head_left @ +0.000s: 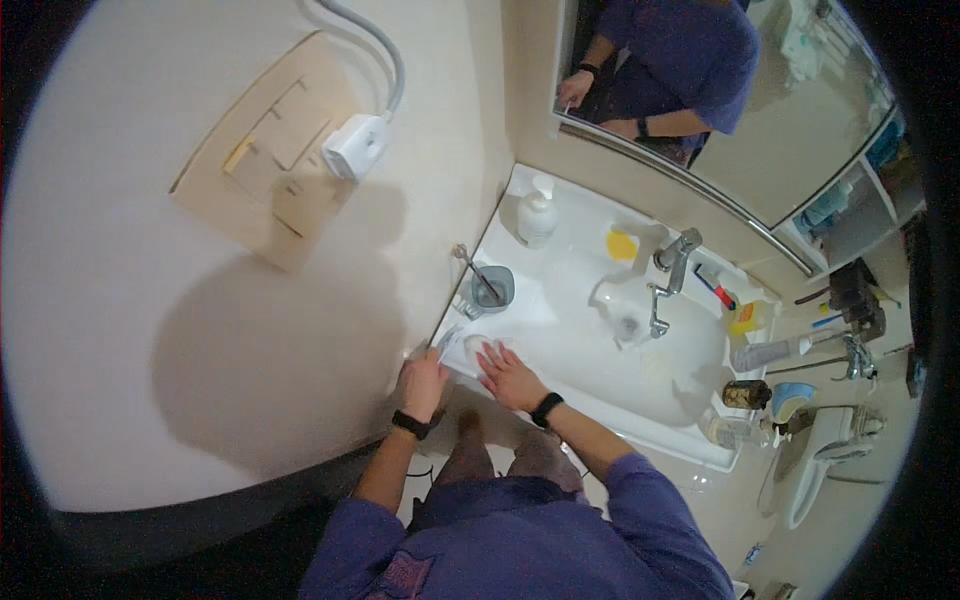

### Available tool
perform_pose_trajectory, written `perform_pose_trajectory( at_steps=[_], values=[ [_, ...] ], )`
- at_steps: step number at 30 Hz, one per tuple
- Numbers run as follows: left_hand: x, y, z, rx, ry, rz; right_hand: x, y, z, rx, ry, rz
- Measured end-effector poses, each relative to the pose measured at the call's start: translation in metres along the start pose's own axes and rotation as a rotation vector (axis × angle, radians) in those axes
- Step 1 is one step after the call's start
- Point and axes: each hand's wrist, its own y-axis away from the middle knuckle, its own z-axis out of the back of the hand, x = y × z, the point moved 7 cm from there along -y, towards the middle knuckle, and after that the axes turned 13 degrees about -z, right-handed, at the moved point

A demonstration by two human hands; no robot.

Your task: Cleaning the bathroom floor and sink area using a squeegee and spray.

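At the near left corner of the white sink (590, 420), my left hand (424, 386) is closed, its fingertips by the rim close to the wall. What it grips there, if anything, I cannot make out. My right hand (513, 380) lies over the front rim with fingers stretched and spread, the fingertips touching a small white wad (476, 346) that looks like cloth or paper. Just beyond them stands a grey cup (494, 287) with a long thin handle leaning out of it.
A white pump bottle (537, 216) occupies the back left corner. The yellow sponge (621, 244) lies near the chrome faucet (678, 256). Along the right side are a red-and-black handled tool (716, 288), a brown jar (746, 394) and a clear bottle (736, 431). A mirror (790, 130) hangs behind.
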Motion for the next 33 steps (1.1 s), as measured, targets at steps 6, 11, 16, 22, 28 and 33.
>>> perform_pose_trajectory(
  at_steps=[6, 11, 16, 22, 28, 33],
  values=[
    [-0.006, 0.051, 0.043, -0.133, 0.196, 0.024, 0.021, -0.048, -0.015, -0.054, -0.002, -0.127],
    [-0.002, 0.078, 0.053, -0.105, 0.222, 0.078, -0.013, 0.016, 0.006, 0.158, -0.108, -0.076],
    [0.001, 0.086, 0.04, -0.101, 0.235, 0.045, -0.018, 0.026, 0.0, 0.021, -0.014, -0.308],
    [0.0, 0.079, 0.038, -0.126, 0.249, 0.026, 0.006, -0.021, 0.004, -0.187, -0.017, -0.364],
    [-0.019, 0.051, 0.035, -0.099, 0.142, -0.043, -0.069, 0.093, 0.012, -0.135, -0.037, -0.55],
    [-0.027, 0.02, -0.001, -0.007, 0.0, -0.199, -0.157, 0.193, 0.039, -0.045, -0.088, -0.851]
  ],
)
